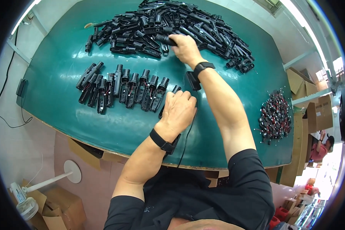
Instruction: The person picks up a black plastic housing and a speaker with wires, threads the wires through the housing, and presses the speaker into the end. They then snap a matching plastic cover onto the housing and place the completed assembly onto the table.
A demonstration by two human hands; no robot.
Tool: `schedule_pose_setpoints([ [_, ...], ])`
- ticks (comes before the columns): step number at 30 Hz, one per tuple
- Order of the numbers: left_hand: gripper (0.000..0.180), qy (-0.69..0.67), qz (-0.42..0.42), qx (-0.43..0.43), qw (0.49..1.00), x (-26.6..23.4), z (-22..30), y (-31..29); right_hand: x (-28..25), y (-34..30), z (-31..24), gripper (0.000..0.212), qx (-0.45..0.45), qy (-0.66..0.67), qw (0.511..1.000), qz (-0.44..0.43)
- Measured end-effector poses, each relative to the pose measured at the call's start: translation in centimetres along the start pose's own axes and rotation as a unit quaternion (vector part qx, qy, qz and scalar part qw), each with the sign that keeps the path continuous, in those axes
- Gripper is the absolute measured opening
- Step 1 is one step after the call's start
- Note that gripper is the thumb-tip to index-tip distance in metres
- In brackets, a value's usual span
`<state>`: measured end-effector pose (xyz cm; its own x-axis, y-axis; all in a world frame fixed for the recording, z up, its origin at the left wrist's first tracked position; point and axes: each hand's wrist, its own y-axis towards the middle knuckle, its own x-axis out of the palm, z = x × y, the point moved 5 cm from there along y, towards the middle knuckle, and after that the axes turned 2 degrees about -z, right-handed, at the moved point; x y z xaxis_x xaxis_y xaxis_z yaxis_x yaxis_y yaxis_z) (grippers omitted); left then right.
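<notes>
My right hand [186, 49] reaches to the near edge of a big pile of black plastic housings [142, 28]. Its fingers close on one black plastic housing [164, 39] with a ridged end. Nearer to me, my left hand [177, 109] is curled over another black housing [176, 89] at the right end of a row; the palm hides most of that piece. In the row, several open housings [127, 90] lie side by side, ridged ends away from me, with thin red wires and small white tips in some.
A heap of small round black parts with red wires [275, 117] lies at the right of the green table [214, 122]. A black block [193, 81] sits between my arms, and a dark cable [186, 140] runs to the front edge. Cardboard boxes [320, 113] stand at right.
</notes>
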<state>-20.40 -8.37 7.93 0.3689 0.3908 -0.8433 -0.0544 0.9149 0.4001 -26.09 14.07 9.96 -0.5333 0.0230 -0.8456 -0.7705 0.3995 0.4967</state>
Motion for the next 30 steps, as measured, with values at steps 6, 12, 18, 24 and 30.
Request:
schedule_pose_setpoints([
  [6, 0.021, 0.013, 0.047, 0.021, 0.999, 1.7, 2.5, 1.6, -8.8, -12.0, 2.7, 0.039, 0.151, 0.312, 0.935, 0.072],
  [12, 0.031, -0.244, 0.125, 0.012, 0.962, 5.0, 7.9, 2.9, -12.6, -28.7, 3.2, 0.037, 0.265, 0.413, 0.87, 0.038],
  [18, 0.032, -0.442, 0.005, -0.089, 0.892, 10.3, 9.9, 1.7, -16.7, -35.8, -0.6, 0.043, 0.119, 0.3, 0.941, 0.104],
  [24, 0.03, -0.329, 0.047, -0.068, 0.941, 9.2, 10.7, 0.5, -22.3, -40.3, 5.3, 0.032, 0.185, 0.123, 0.973, 0.056],
  [30, 0.034, -0.243, 0.117, -0.056, 0.961, 8.2, 7.6, -2.5, -23.6, -29.5, -0.2, 0.03, 0.237, 0.183, 0.942, 0.153],
])
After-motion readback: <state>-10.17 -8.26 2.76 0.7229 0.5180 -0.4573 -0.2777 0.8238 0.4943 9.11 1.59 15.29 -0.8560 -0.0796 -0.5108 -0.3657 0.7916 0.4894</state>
